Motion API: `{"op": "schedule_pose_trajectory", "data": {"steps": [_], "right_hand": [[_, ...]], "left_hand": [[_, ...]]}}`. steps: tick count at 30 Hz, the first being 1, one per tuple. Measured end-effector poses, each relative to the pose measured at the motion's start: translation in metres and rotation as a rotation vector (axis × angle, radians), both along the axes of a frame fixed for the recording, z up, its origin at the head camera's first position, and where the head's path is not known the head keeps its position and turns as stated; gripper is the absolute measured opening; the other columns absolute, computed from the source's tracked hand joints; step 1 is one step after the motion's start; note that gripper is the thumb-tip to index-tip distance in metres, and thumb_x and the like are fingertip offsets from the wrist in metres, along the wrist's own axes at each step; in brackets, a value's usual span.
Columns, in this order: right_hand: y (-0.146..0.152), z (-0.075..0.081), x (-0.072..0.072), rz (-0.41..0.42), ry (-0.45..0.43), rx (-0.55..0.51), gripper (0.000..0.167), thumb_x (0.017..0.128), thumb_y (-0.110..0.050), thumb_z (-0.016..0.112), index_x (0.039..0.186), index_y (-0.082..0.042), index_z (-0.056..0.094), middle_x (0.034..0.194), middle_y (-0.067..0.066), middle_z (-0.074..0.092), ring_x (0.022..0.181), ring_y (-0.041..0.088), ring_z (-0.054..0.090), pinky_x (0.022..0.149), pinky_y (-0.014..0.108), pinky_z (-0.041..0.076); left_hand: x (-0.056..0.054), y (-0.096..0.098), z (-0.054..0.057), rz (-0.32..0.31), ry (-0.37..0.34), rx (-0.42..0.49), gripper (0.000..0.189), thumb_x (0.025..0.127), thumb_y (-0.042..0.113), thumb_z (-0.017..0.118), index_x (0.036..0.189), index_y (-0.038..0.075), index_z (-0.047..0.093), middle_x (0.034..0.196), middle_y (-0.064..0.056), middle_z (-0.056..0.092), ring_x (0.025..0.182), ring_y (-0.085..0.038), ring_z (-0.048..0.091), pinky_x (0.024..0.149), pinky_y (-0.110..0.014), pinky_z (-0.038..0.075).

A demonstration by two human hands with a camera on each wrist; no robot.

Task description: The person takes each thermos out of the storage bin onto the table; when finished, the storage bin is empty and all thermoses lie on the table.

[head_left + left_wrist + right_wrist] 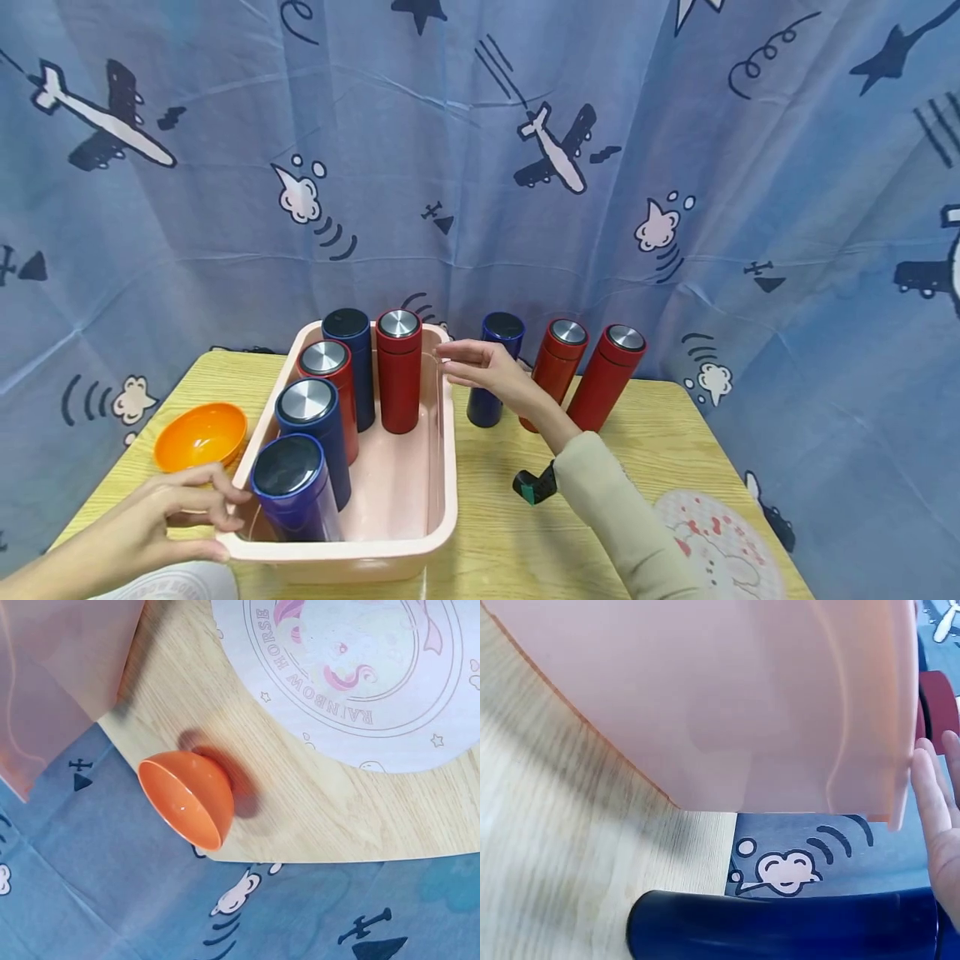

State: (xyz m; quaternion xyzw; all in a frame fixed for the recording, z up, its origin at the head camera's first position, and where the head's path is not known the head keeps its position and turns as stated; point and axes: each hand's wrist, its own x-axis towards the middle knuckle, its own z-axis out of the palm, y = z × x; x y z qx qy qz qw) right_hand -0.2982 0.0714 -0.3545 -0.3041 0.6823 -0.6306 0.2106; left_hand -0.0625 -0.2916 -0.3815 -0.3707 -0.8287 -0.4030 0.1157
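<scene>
A pale pink plastic bin (397, 546) stands on the table with several vacuum flasks upright in it. At its near left corner my left hand (168, 512) grips the rim, fingers bent over the edge and thumb on the near side. Closest to that hand is a glossy blue flask (296, 492). My right hand (487, 371) reaches to the bin's right rim towards the back, its fingers fairly straight and fingertips at the edge. Beside those fingertips, inside the bin, stands a red flask (400, 375). Another blue flask (486, 404) stands outside, partly behind the right hand.
An orange bowl (201, 437) sits left of the bin. Two red flasks, one orange-red (551, 367) and one darker (606, 375), stand at the back right. A black strap-like item (534, 486) lies by the right sleeve. Round printed mats (720, 542) lie near the front.
</scene>
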Motion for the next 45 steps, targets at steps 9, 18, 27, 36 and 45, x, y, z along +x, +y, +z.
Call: {"op": "schedule_pose_trajectory", "data": {"steps": [9, 18, 27, 36, 45], "right_hand": [[-0.025, 0.005, -0.024, -0.043, 0.070, 0.024, 0.042, 0.092, -0.003, 0.061, 0.133, 0.000, 0.053, 0.132, 0.016, 0.057, 0.118, 0.024, 0.058, 0.095, 0.037, 0.050], [-0.039, 0.004, -0.047, 0.065, 0.026, 0.050, 0.057, 0.090, 0.000, 0.064, 0.143, -0.003, 0.043, 0.142, 0.013, 0.047, 0.129, 0.022, 0.047, 0.101, 0.031, 0.043], [-0.048, 0.007, -0.064, 0.172, -0.031, 0.047, 0.062, 0.088, 0.009, 0.061, 0.145, -0.004, 0.039, 0.144, 0.014, 0.045, 0.133, 0.023, 0.043, 0.104, 0.033, 0.041], [-0.062, 0.004, -0.066, 0.181, -0.035, 0.054, 0.066, 0.086, 0.009, 0.064, 0.145, -0.008, 0.040, 0.141, 0.014, 0.049, 0.128, 0.024, 0.048, 0.102, 0.036, 0.044], [-0.068, 0.002, -0.066, 0.199, -0.018, 0.006, 0.071, 0.082, 0.007, 0.070, 0.145, -0.009, 0.041, 0.140, 0.010, 0.051, 0.124, 0.020, 0.053, 0.101, 0.035, 0.046]], "left_hand": [[0.001, -0.001, -0.001, -0.027, -0.010, 0.013, 0.038, 0.067, -0.001, 0.082, 0.090, 0.022, 0.064, 0.102, 0.001, 0.058, 0.088, -0.007, 0.066, 0.075, -0.011, 0.052], [-0.001, 0.003, -0.001, 0.004, -0.012, -0.019, 0.036, 0.069, 0.003, 0.082, 0.092, 0.025, 0.065, 0.100, 0.003, 0.059, 0.096, -0.006, 0.062, 0.077, -0.011, 0.051], [-0.002, 0.002, 0.000, 0.020, 0.003, -0.021, 0.036, 0.067, 0.004, 0.083, 0.089, 0.025, 0.064, 0.099, 0.003, 0.059, 0.095, -0.006, 0.062, 0.076, -0.010, 0.051], [-0.001, -0.001, -0.002, -0.012, -0.025, -0.012, 0.037, 0.067, -0.001, 0.082, 0.092, 0.021, 0.065, 0.101, -0.001, 0.059, 0.096, -0.008, 0.062, 0.075, -0.011, 0.052], [0.000, -0.002, -0.002, -0.014, -0.038, -0.009, 0.037, 0.067, -0.002, 0.082, 0.092, 0.020, 0.065, 0.101, -0.001, 0.059, 0.097, -0.007, 0.061, 0.075, -0.011, 0.052]]}}
